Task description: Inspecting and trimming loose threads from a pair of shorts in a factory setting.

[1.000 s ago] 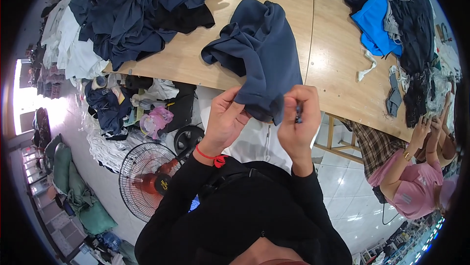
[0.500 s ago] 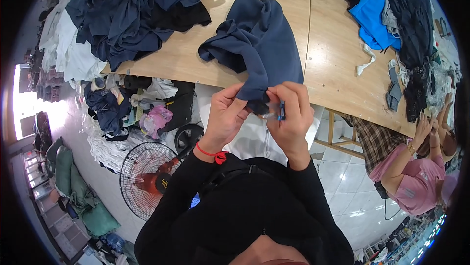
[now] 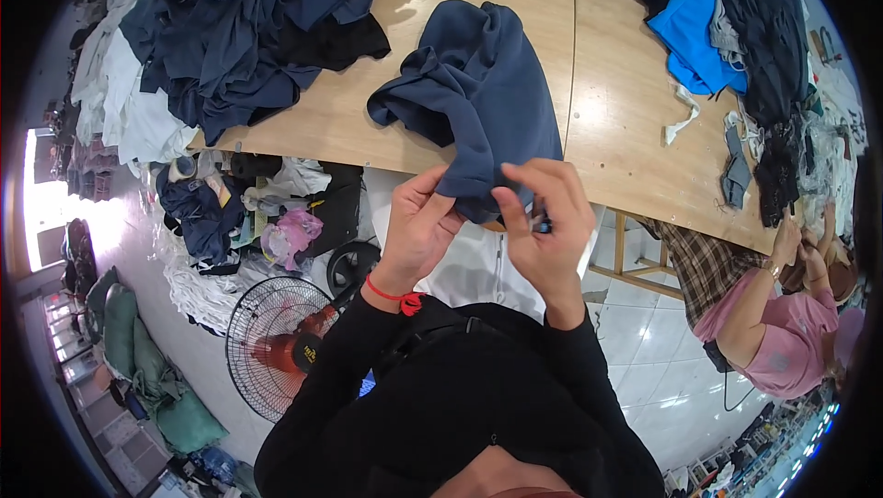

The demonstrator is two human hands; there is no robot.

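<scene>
Hands have drawn closer: left hand (image 3: 418, 227) and right hand (image 3: 544, 222) both pinch the near hem of the navy garment (image 3: 487, 98) on the table (image 3: 515, 1).

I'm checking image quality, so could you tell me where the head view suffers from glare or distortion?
Head view: fisheye bends the table edges near the rim; a blown-out white patch glares at far left; sheen on the table; both hands, left hand and right hand, and the navy garment look sharp.

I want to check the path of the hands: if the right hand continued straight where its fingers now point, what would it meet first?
The right hand points up-left at the navy garment it already pinches, so it would likely push into that cloth first, then the left hand close beside it. Depth is unclear.
</scene>
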